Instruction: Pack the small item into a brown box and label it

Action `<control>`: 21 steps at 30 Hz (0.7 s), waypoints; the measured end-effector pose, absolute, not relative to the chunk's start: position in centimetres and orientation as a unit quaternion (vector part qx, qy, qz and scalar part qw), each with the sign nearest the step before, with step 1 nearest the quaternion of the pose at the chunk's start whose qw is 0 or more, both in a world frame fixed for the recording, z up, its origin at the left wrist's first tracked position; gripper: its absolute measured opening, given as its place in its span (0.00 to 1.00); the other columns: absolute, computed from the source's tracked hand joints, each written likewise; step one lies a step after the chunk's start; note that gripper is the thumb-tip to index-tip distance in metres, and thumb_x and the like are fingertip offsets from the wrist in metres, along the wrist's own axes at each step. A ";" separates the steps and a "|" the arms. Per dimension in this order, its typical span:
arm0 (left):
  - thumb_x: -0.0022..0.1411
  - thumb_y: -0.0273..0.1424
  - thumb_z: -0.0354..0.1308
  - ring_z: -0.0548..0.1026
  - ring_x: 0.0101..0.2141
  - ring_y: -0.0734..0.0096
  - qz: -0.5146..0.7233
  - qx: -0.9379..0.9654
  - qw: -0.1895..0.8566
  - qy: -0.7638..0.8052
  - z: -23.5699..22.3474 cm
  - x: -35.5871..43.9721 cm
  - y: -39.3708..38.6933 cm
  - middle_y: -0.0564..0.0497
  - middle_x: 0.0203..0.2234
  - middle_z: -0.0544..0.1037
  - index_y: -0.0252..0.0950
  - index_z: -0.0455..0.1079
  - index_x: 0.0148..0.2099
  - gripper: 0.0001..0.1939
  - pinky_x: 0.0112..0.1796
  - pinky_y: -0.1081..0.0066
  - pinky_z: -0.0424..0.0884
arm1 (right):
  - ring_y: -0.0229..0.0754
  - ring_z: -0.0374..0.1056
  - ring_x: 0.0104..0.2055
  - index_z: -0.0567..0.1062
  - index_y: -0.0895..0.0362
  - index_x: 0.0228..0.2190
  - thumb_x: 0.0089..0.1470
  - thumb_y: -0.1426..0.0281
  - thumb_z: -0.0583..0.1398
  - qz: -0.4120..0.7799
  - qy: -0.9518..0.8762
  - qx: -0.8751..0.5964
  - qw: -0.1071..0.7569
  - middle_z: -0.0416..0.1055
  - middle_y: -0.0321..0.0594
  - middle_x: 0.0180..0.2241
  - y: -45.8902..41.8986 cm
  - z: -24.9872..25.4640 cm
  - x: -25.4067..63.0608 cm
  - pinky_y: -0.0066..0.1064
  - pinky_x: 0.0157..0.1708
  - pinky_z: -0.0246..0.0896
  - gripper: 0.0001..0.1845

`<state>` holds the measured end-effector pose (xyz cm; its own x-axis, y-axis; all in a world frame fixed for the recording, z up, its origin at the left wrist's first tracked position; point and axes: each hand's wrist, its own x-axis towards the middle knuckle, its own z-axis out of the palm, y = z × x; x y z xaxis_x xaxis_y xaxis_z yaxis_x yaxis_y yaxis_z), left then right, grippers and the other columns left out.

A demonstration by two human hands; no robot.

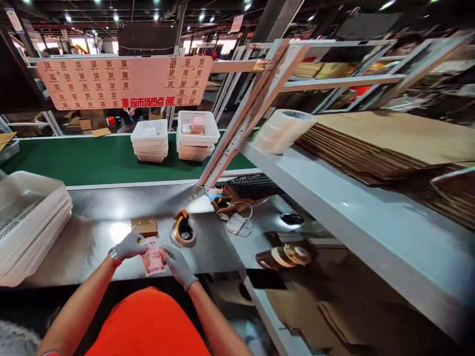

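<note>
Between my two hands is a printed paper label point(152, 257), whitish pink with a code at its lower edge. My left hand point(130, 246), in a grey glove with a watch at the wrist, pinches its upper left side. The gloved fingers of my right hand point(174, 262) grip its right edge. Just beyond the label, a small brown cardboard box point(144, 226) lies on the metal bench point(98, 247). To the right of the box sits a tape dispenser point(183, 230), orange and black, with a roll in it.
Stacked white baskets point(33, 222) stand at left; more baskets point(150, 141) rest on the green conveyor belt point(92, 158). At right, a shelf point(334, 198) carries tape rolls point(280, 131) and flat cardboard point(389, 138). Below it are a keyboard point(252, 185), a mouse point(291, 219) and a bottle point(284, 256).
</note>
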<state>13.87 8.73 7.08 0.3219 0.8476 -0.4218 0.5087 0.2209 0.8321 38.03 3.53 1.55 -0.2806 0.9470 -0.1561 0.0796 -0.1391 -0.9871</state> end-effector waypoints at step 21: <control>0.66 0.29 0.72 0.84 0.32 0.66 0.387 0.229 0.651 0.611 3.0 21.4 4.3 0.40 0.44 0.91 0.32 0.85 0.50 0.11 0.32 0.69 0.80 | 0.56 0.81 0.51 0.82 0.50 0.33 0.50 0.41 0.75 0.731 -0.282 -0.442 0.436 0.86 0.47 0.43 2.5 -0.7 37.9 0.49 0.54 0.79 0.27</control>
<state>21.37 4.29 3.00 -0.0472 0.7841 -0.6188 -0.2236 0.5955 0.7717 37.95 2.47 -0.72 -0.2290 0.8874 -0.4000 -0.3891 -0.4601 -0.7980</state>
